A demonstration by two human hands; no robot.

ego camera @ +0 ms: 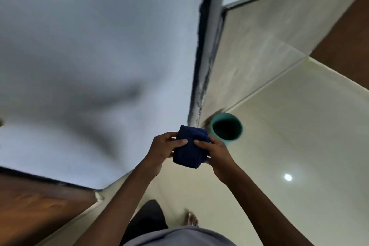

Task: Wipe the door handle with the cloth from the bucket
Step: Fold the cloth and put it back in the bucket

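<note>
A dark blue cloth (188,149), folded into a thick pad, is held in front of me at lower centre. My left hand (162,151) grips its left side with the thumb on top. My right hand (214,153) grips its right side the same way. A teal bucket (226,128) stands on the floor just beyond my right hand, against the foot of the wall corner; its inside looks dark. At the far left edge a small pale shape (1,122) pokes in, too cut off to identify. No door handle is clearly in view.
A white wall (99,46) fills the left and centre, ending at a dark vertical corner edge (201,66). Pale glossy floor tiles (289,136) spread to the right. Brown wood surfaces sit at lower left (40,205) and upper right (347,32). My bare foot (192,220) is below.
</note>
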